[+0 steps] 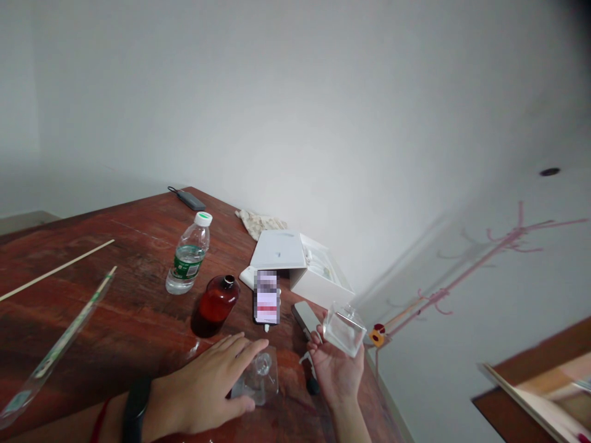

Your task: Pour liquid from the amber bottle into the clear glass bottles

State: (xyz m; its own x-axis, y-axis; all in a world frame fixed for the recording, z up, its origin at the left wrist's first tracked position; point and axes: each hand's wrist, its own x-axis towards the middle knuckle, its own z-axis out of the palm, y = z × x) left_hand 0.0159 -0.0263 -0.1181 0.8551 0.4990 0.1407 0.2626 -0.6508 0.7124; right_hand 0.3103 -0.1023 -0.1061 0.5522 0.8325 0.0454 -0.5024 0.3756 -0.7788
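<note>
My left hand [207, 378], with a dark wristband on the wrist, reaches over the tabletop with fingers stretched and thumb apart. Beside it, between fingers and thumb, is a square clear glass bottle [266, 384] with a round neck; whether the hand touches it I cannot tell. Raised at the right, my right hand [339, 372] grips a second square clear glass bottle [345, 332] of similar look. Just beyond my left hand stands a brown bottle [217, 304] without a cap. A water bottle [188, 255] with a green label and white cap is behind it.
A phone [266, 301] leans against a white box [277, 249]. On the wooden table [138, 234] lie wrapped sticks [64, 344], a bare stick [60, 269], a grey device [190, 200], a cloth [258, 223] and a grey slab [305, 319]. Right stands a pink coat rack [480, 264].
</note>
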